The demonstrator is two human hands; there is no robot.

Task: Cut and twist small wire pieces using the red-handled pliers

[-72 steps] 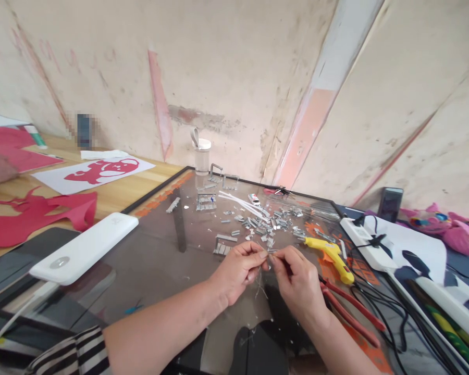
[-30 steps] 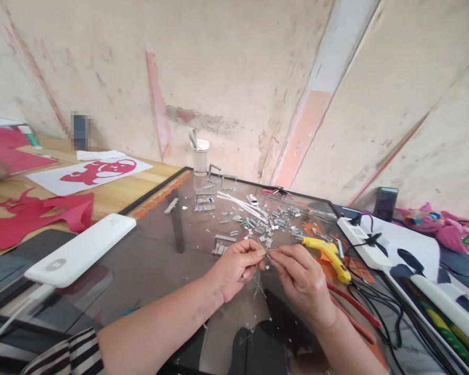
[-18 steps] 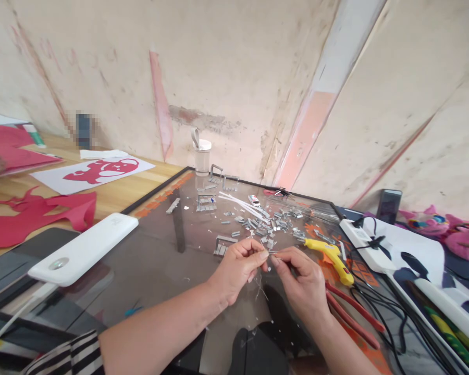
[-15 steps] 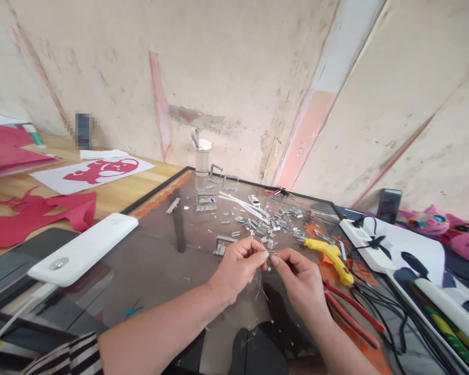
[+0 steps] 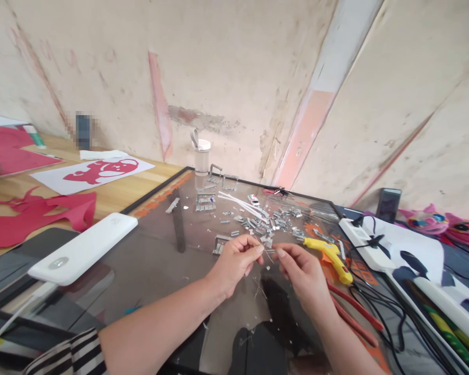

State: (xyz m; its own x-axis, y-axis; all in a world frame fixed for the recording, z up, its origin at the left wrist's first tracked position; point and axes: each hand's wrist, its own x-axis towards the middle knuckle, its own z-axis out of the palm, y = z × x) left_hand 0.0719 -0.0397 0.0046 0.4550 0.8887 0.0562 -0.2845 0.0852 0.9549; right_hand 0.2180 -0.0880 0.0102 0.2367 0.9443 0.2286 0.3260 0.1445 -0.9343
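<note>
At the far left a red sheet (image 5: 80, 205) lay on a wooden surface, and a white power bank (image 5: 84, 249) rested slantwise with its cable toward the near edge, probably to keep the lead out of the working space. Small metal frames (image 5: 206, 203) were spaced apart, perhaps so that they would not tangle, near a lidded jar (image 5: 202, 159) by the wall. The left hand (image 5: 234, 263) was closed at thumb and forefinger on some thin wires (image 5: 270, 252), just in front of the heap of metal bits (image 5: 275, 221) and the white strips (image 5: 244, 204); so fine a thing likely called for fingertips alone. The wires bridged the two hands above the glass tabletop (image 5: 152, 271), and the right hand (image 5: 305, 271) pinched their other side; their exact shape was too small to tell. Beside that hand lay a yellow glue gun (image 5: 338, 263) and red-handled pliers (image 5: 357, 312), both within easy reach, though the pliers partly hid behind the forearm. Farther right, black cables (image 5: 399, 312) and a power strip (image 5: 365, 245) crowded the side, a likely snag for the right elbow.
</note>
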